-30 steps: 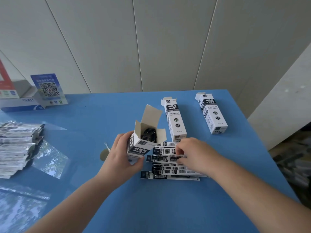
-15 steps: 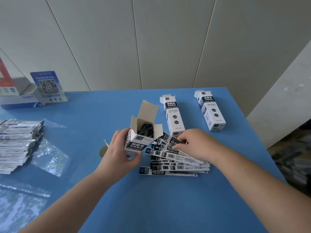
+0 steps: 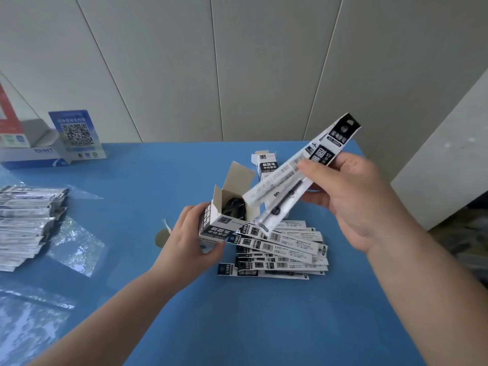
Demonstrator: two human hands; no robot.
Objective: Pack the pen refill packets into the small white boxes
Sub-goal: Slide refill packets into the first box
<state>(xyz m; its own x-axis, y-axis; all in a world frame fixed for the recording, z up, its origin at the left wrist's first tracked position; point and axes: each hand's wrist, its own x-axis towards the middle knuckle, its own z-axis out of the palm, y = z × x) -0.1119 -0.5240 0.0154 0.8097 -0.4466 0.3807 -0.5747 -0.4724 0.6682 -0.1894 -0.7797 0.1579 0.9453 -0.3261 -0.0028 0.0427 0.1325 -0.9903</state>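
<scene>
- The blue table is showing bare room along its near side below the hands, while its right edge is running close beside the right forearm.
- The left hand is gripping an open white box with curled fingers, tilted, flaps up, dark packet ends showing inside.
- The right hand is pinching one refill packet between thumb and fingers, held aslant with its lower end just at the box mouth.
- A loose pile of packets is lying flat just beside the box; I'm counting roughly seven, though the overlap is hiding the exact number.
- One second box is peeking out behind.
- A stack of silvery sleeves is sitting at the left edge, and a QR sign is standing far left.
</scene>
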